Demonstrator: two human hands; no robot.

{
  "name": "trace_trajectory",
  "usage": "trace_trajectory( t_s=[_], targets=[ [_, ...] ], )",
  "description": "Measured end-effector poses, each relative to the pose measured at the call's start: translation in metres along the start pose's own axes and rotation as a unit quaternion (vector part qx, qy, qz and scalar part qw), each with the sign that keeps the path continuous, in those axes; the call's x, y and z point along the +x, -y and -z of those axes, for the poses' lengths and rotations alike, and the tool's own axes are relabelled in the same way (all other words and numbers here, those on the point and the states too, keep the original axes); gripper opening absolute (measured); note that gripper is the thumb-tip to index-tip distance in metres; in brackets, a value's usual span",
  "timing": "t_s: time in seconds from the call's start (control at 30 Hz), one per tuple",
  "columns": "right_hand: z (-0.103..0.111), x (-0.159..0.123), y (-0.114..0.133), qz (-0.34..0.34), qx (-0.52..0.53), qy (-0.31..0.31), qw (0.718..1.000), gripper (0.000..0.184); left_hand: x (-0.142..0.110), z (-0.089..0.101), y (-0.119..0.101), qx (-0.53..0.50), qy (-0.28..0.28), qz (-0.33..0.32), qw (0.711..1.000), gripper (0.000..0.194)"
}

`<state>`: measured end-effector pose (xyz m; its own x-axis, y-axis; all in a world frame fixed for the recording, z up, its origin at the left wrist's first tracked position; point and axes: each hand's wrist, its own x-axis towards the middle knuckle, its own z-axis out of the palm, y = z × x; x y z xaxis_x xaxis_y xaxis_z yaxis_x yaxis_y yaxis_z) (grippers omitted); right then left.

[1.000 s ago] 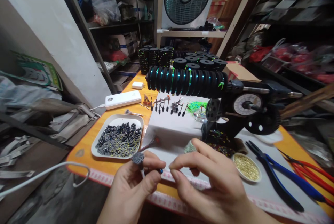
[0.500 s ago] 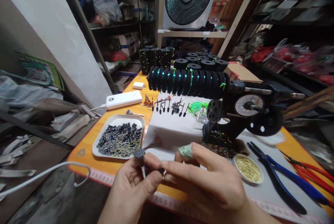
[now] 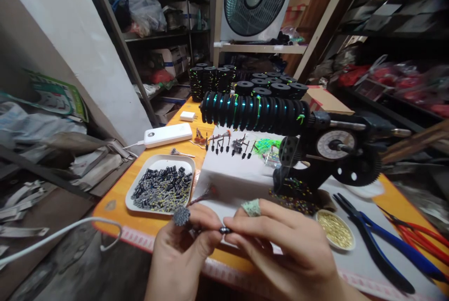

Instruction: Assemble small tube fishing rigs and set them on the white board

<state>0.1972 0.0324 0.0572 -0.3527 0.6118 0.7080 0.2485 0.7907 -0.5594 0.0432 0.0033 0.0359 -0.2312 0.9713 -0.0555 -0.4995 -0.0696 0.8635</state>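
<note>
My left hand [image 3: 184, 254] is closed, its thumb and forefinger pinching one end of a small shiny black piece [image 3: 225, 230]. A round grey bundle [image 3: 181, 216] of thin strands or rods pokes up out of the same hand. My right hand [image 3: 287, 240] pinches the other end of the black piece between thumb and forefinger. Pale green tape [image 3: 251, 207] wraps one of its fingers. The piece's exact kind is too small to make out. Left of the hands stands a white tray [image 3: 128, 198] of small black and grey parts, some yellow-tipped.
A black machine [image 3: 315, 170] carries a row of black spools [image 3: 252, 110] above the table. Pliers [image 3: 372, 245] with blue and black handles lie at the right, near a dish [image 3: 351, 245] of gold bits. A white power bank [image 3: 167, 135] and cable sit at the left.
My hands have drawn slightly apart, and the black piece now shows between the fingertips. The grey bundle has tipped, its end facing me more. The view has shifted slightly.
</note>
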Motion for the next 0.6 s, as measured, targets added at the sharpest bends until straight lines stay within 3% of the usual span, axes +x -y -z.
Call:
trace_trajectory(
  t_s=[0.17, 0.4, 0.5, 0.6],
  targets=[
    [-0.0008, 0.0022, 0.0019, -0.034, 0.026, 0.017, 0.999, 0.011, 0.0026, 0.0061, 0.0038, 0.028, 0.041, -0.049, 0.998, 0.017],
    [-0.0019, 0.0048, 0.0009, -0.055, -0.008, 0.056, 0.997, 0.014, -0.0011, 0.0019, -0.002, -0.083, 0.026, 0.056, 0.995, 0.02],
    [-0.0012, 0.0039, 0.0005, -0.005, -0.041, 0.08, 0.996, 0.02, -0.003, 0.0018, -0.0047, -0.071, 0.066, 0.077, 0.992, 0.022],
    [0.0045, 0.0034, -0.0013, 0.114, -0.143, 0.092, 0.979, 0.025, -0.0015, 0.0077, -0.0044, 0.005, 0.083, 0.073, 0.994, 0.023]
  ],
)
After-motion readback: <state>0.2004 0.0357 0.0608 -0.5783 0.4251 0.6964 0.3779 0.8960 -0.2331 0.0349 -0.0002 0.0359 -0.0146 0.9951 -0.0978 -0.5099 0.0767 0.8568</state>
